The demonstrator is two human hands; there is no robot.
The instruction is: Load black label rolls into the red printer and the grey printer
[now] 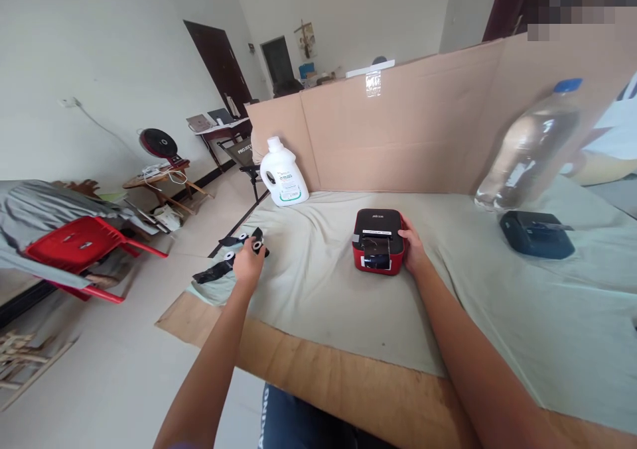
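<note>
A small red and black label printer (379,225) stands on the cloth, with a strip of shiny black film (377,253) hanging at its front. My right hand (414,247) holds the printer's right side, thumb near the top edge and the other fingers mostly hidden. Off to the left, my left hand (247,264) is closed, pinching a small black roll with a white core (257,246). Beside that hand lie more such rolls, one with a loose black tail (213,273) and one farther back (243,237).
A white detergent bottle (286,177) stands at the back left, before a cardboard wall (398,130). To the right are a clear bottle with a blue cap (530,147) and a dark rounded device (537,235). Wood (298,346) shows along the table's front edge.
</note>
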